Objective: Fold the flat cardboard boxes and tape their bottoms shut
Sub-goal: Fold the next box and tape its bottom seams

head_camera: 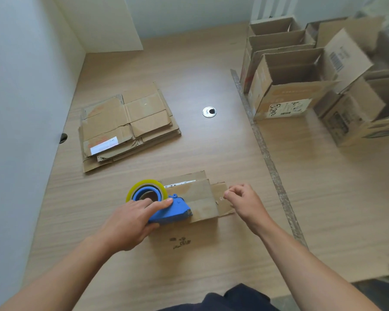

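A small cardboard box (200, 221) stands bottom up on the table in front of me, its bottom flaps folded shut. My left hand (130, 223) grips a blue tape dispenser (171, 212) carrying a yellowish roll of clear tape (146, 189), its nose resting on the flaps. My right hand (245, 203) is at the box's right end, thumb and fingers pinching together at the flap edge; whether they pinch the tape's end I cannot tell. A stack of flat cardboard boxes (126, 126) lies further back on the left.
Several assembled open boxes (290, 86) stand at the right on a second table. A metal strip (267, 158) marks the seam between the tables. A round cable grommet (209, 112) sits mid-table. Walls (20, 86) close off the left and back.
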Available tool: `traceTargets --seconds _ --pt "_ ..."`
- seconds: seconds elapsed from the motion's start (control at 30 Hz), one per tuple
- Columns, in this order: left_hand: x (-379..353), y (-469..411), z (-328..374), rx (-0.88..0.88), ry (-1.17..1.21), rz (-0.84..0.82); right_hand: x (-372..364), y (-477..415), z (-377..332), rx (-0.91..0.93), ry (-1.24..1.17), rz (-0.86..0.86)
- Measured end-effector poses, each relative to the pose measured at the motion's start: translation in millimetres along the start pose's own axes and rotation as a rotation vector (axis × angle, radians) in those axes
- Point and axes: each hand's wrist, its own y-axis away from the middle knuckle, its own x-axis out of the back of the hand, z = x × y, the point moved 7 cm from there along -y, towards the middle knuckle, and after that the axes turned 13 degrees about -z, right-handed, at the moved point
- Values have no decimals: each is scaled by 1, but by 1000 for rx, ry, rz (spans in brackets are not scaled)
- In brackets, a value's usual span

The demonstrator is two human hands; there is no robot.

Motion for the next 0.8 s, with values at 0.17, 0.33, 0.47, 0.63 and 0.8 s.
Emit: traceTargets --seconds 0.17,0.33,0.47,0.63,0.8 --pt "-2 -1 -1 -18 77 -19 -9 -13 -1 -87 42 -77" --pt "-5 -1 -4 -32 80 4 -11 -15 -6 -107 -123 -90" --pt "-7 -2 -7 -25 87 -3 -10 -16 0 -121 -160 -94" --pt "-7 -2 -7 -11 98 -21 -13 -20 7 -123 -89 -65" --pt "-5 -2 -6 13 82 -41 -20 -26 20 -157 -103 -70"
